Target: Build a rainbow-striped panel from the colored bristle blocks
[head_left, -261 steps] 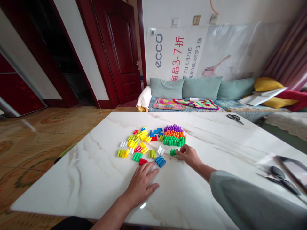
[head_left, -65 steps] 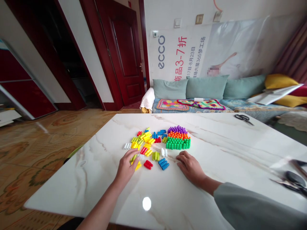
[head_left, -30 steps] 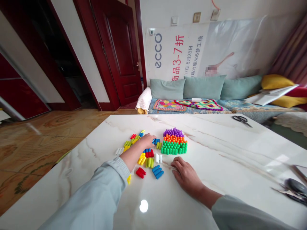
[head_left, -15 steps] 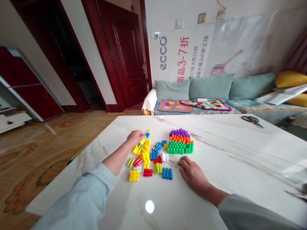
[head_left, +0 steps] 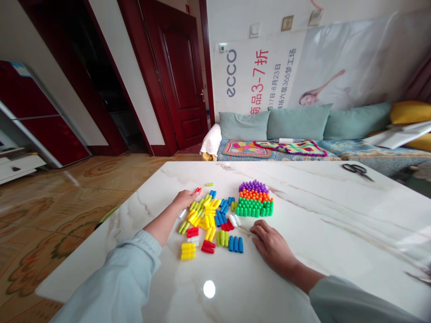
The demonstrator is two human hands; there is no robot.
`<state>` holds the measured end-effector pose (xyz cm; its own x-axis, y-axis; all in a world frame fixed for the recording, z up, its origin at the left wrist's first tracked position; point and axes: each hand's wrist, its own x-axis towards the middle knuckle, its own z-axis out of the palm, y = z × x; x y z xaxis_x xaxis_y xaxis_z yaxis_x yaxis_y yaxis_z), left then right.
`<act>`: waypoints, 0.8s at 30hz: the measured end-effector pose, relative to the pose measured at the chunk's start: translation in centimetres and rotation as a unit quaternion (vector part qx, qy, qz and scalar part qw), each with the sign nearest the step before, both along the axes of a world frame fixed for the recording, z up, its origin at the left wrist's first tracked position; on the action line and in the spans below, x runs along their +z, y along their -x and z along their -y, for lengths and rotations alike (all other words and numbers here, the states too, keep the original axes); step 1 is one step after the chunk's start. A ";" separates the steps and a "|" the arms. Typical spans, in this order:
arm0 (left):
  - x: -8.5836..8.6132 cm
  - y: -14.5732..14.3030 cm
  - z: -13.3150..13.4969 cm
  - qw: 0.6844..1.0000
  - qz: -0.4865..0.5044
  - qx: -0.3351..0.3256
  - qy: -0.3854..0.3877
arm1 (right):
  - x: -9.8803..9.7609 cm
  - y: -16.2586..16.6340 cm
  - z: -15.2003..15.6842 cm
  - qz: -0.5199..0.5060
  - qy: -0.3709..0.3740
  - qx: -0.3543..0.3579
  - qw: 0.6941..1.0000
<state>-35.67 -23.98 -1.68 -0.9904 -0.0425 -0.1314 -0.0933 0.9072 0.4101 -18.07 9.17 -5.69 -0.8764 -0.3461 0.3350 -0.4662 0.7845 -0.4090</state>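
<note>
Loose coloured plastic pegs in yellow, blue, red, white and lime lie scattered mid-table on the white marble table. To their right stands a packed block of upright pegs in purple, orange and green rows. My left hand reaches to the far left edge of the loose pile, fingers curled against the pegs there, next to a red peg. My right hand rests flat on the table, fingers spread, just right of three blue pegs.
Black scissors lie at the table's far right. Beyond the table is a sofa with green cushions and crocheted mats. A dark red door and tiled floor are to the left.
My left hand has drawn back toward me along the pile's left side, pushing pegs closer together. A lime peg is left alone at the far end. My right hand stays put.
</note>
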 end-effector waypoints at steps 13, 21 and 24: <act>-0.9 1.6 -5.1 0.997 -0.053 -0.049 -0.016 | -0.5 0.1 -0.2 0.009 0.011 0.000 1.000; -1.3 0.1 -8.7 0.996 -0.077 -0.054 -0.011 | -0.1 0.0 -0.1 0.013 0.017 -0.001 1.000; -0.4 -1.2 -8.8 0.986 -0.145 -0.069 -0.033 | -0.1 0.0 -0.1 0.012 0.019 0.000 1.000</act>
